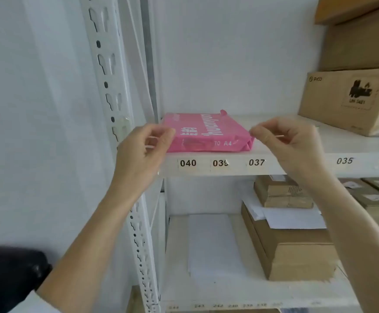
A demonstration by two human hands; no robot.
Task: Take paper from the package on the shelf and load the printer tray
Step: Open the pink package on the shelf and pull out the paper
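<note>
A pink wrapped A4 paper package lies flat on the white shelf, near its front edge above the labels 040 to 037. My left hand is curled around the package's near left corner, thumb on top. At the near right corner, where the wrapper is folded, my right hand pinches the wrapper with its fingertips. The package rests on the shelf board. No printer or tray is in view.
A slotted white upright post stands just left of my left hand. Cardboard boxes sit on the same shelf at the right. On the lower shelf lie white sheets and brown boxes. A dark object is at lower left.
</note>
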